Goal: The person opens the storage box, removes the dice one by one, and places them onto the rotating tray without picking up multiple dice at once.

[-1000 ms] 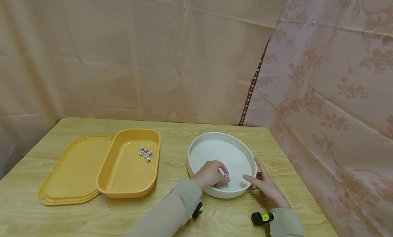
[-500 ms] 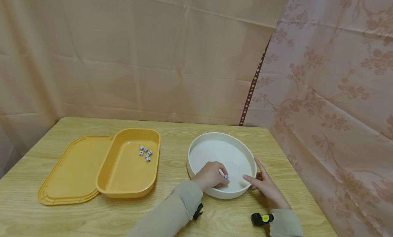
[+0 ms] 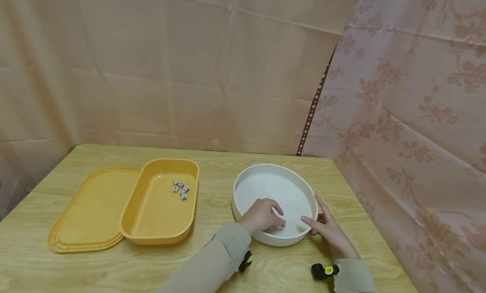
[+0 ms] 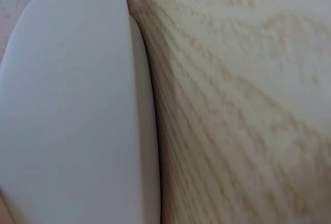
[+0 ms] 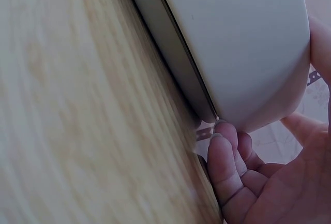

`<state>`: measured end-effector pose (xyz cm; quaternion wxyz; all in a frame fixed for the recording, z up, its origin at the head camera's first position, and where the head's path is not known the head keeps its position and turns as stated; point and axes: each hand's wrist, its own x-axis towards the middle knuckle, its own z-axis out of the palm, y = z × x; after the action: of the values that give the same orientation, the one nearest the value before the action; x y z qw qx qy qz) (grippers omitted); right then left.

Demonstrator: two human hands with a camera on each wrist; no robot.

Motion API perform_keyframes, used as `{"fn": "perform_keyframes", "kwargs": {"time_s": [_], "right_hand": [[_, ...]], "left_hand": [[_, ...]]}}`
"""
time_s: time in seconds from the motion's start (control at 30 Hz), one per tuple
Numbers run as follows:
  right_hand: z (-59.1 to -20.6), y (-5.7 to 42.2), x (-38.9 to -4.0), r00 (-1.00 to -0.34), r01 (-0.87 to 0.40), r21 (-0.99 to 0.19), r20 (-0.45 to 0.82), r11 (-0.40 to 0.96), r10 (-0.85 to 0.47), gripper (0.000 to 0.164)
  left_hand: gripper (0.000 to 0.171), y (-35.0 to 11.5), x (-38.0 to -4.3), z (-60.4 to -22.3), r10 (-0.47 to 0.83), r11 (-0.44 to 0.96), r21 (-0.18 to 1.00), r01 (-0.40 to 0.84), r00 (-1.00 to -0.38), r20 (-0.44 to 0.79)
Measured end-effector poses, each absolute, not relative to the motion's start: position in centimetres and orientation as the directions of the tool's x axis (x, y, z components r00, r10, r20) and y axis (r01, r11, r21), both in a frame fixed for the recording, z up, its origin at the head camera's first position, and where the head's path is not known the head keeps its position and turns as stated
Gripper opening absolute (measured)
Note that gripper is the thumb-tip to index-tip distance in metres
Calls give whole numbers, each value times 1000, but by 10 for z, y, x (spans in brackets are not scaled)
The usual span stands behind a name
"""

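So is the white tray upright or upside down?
Upright: the white tray shows its inside floor and raised rim, with the left hand over it.

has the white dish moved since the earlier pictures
No. Judged against the table in the head view, the dish stands where it did, with no visible shift either way.

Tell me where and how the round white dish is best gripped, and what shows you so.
Take the round white dish by its raised wall, probably from the right, thumb over the top: the wall gives an edge to pinch, and the right hand already grips there, its fingers outside. The left hand reaches in from the near left.
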<state>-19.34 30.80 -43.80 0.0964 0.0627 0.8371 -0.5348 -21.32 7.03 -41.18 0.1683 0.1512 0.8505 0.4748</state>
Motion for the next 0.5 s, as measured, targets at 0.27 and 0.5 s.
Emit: {"fn": "perform_keyframes", "kwargs": {"time_s": [0.27,0.5], "right_hand": [[-437,307,-193,-973,207,-885,-229,417,-3,95],[-438,308,-194,-975,202,-887,-224,414,-4,95]], "left_hand": [[20,65,-214,-406,409,376,924,72,-908,-95],[24,55,-216,-382,413,315,943,112,-910,-30]]}}
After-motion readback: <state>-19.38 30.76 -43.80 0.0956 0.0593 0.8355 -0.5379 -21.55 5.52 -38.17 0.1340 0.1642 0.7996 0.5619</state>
